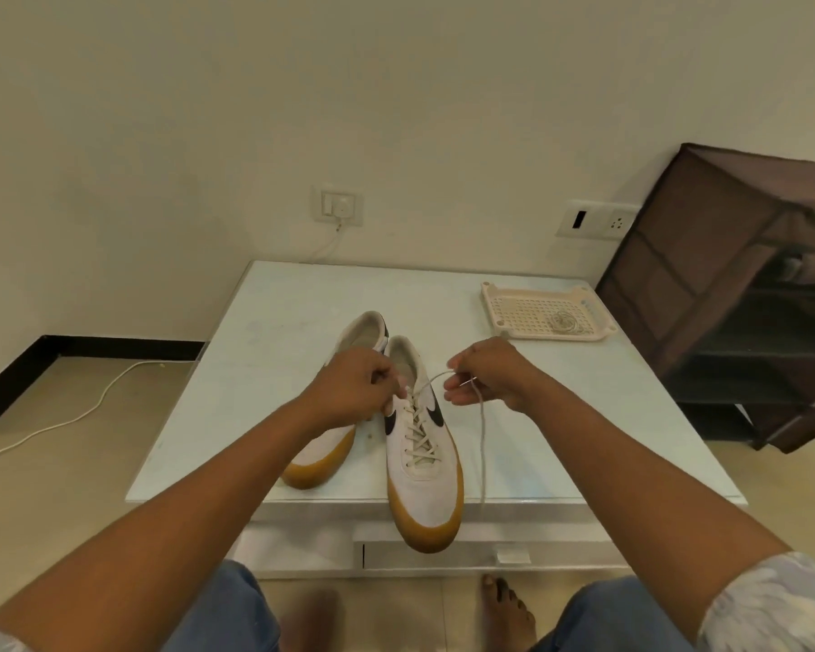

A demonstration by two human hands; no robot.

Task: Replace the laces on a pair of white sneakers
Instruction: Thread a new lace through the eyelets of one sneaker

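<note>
Two white sneakers with tan soles and black side marks stand on the white table (236,407). The right sneaker (424,468) is laced and its toe hangs over the front edge. The left sneaker (323,451) lies behind my left arm, partly hidden. My left hand (351,388) grips the top of the right sneaker by the upper eyelets. My right hand (483,374) pinches the off-white lace (482,444), which runs from the top eyelets to my fingers and then hangs down past the table's front edge.
A cream perforated tray (518,305) with a coiled lace (566,322) in it sits at the table's back right. A brown fabric shoe rack (735,294) stands right of the table. A white cable (90,407) crosses the floor at left. My bare feet are below the table's front.
</note>
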